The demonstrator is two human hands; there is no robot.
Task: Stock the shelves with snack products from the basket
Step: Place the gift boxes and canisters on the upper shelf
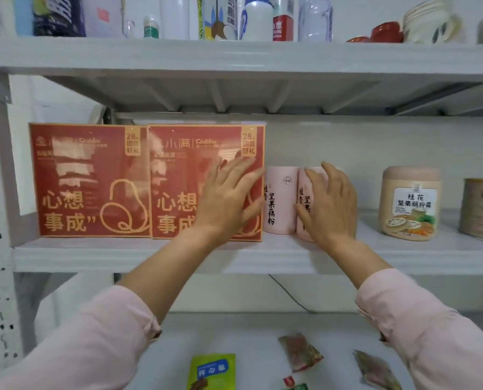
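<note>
Head view looks straight at a grey middle shelf [122, 254], where a red box [178, 170] stands on its lower edge, broad printed face toward the camera and lettering the right way up. The left hand [226, 198] lies flat on the right half of that face, fingers straight and spread, gripping nothing.

Touching this red box on its left, a second red box [88, 178] stands the same way, and its right edge sits slightly behind the first. Just right of the red box a pink canister [279, 204] stands upright, long axis vertical, its black lettering running down the front. A front pink canister [305, 190] stands beside it, one step further right of the red box and a little nearer the shelf edge, also upright. The right hand [330, 204] wraps this one: fingers curve over its top and right side, and the thumb presses its front.

Well to the right of the red box a tan jar [410, 204] stands upright, label forward, with another jar [482, 209] beyond it at the frame edge.

Above the red box, bottles [251, 18] line the upper shelf. Below it, a green packet [212, 370] and small sachets [300, 351] lie flat on the lower shelf.
</note>
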